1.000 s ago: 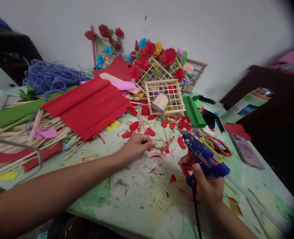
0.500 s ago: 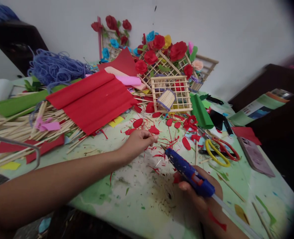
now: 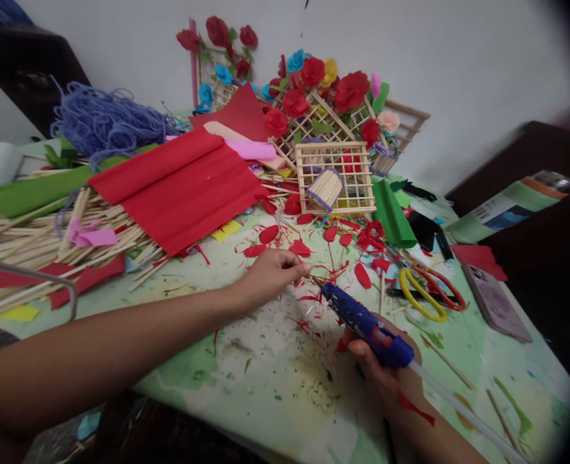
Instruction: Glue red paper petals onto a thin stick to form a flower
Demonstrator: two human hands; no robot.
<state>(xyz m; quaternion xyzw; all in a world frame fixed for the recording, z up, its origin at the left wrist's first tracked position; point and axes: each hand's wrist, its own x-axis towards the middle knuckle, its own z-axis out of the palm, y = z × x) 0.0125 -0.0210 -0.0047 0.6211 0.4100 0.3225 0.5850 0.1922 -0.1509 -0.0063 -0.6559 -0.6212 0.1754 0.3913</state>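
My right hand is wrapped round a blue hot glue gun, with a long clear glue stick sticking out of its back end. The gun's nozzle points up and left, close to the fingertips of my left hand. Thumb and forefinger of that hand are pinched together; whatever lies between them is too small to make out. Around them on the table are cut red paper petals and thin red scraps. A red strip clings to my right wrist.
Stick lattices with paper roses lean against the wall. Red crepe paper lies over many wooden sticks, near blue yarn. To the right are scissors, a phone, a green roll and a bottle.
The view has shifted slightly. My left fingertips and the glue gun's nozzle stay close together, with both hands keeping nearly the same pose.
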